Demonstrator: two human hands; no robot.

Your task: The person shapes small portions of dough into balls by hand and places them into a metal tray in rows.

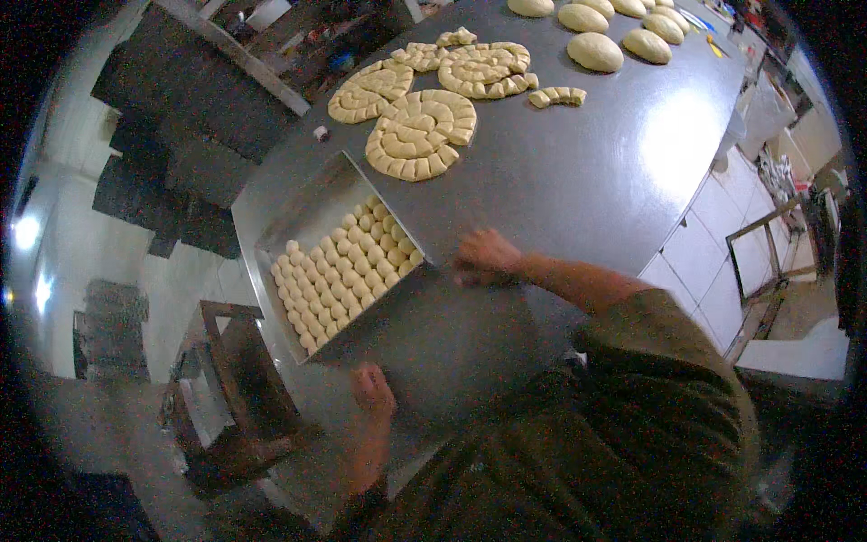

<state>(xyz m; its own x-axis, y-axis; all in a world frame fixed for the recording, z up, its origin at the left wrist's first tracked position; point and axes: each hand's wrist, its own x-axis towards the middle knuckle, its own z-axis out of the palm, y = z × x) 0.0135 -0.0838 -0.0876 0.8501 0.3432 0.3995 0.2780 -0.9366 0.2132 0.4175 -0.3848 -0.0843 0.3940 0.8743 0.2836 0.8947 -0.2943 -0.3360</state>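
A metal tray [271,237] stands on the steel table, with rows of small dough balls [348,264] filling its near and right part; its far left part is bare metal. Beside the tray's right corner, my right hand [488,256] rests low over the table, its fingers curled under. Whatever lies beneath that palm is hidden. My left hand [373,388] is at the table's near left edge, just below the tray, fingers bent in and slightly blurred; I cannot make out anything in them. Beyond the tray lie spiral coils of cut dough pieces [421,135].
Several large dough rounds [595,52] sit at the table's far end. A short curved strip of cut dough [557,97] lies apart from the coils. A wooden frame stand [237,379] is left of the table, and a metal frame [772,253] stands right on the tiled floor.
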